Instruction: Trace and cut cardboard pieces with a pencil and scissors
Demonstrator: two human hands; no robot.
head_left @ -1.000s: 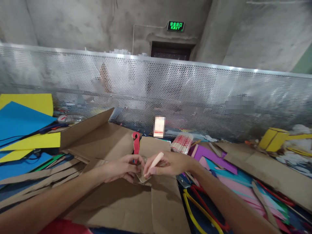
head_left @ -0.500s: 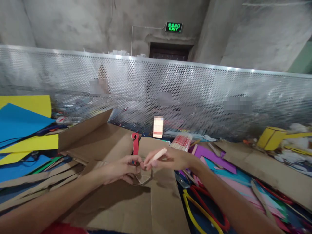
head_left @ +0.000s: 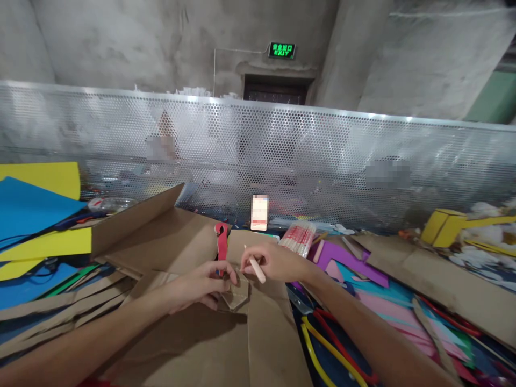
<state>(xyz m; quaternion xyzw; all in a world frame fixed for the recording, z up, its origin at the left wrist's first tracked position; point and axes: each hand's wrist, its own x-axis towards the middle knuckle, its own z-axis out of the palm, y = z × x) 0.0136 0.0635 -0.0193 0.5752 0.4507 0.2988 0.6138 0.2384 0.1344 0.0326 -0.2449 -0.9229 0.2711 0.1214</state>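
Between my fingers lies a small folded cardboard piece (head_left: pixel 237 299), on top of a larger flat cardboard sheet (head_left: pixel 201 338). My left hand (head_left: pixel 201 286) is curled round its left side, thumb and fingers gripping it. Just above and to the right, my right hand (head_left: pixel 276 262) is closed on a pale, thick stick (head_left: pixel 258 270). The stick's blunt end points down and toward me. The right fingertips are close to the top of the small piece; whether they touch it I cannot tell. A red strip-like object (head_left: pixel 222 244) stands right behind my left hand.
Scissors (head_left: pixel 322 344) with red and yellow handles lie at the right. Behind them are a pack of sticks (head_left: pixel 298 238) and purple paper (head_left: pixel 346 263). A lit phone (head_left: pixel 259 212) leans against a perforated metal screen (head_left: pixel 290 156). A folded cardboard (head_left: pixel 161 236) rises at the left.
My right hand has turned, so the stick now points downward rather than up to the right. Its fingertips have moved slightly up from the small cardboard piece. The left fingers have loosened a little.
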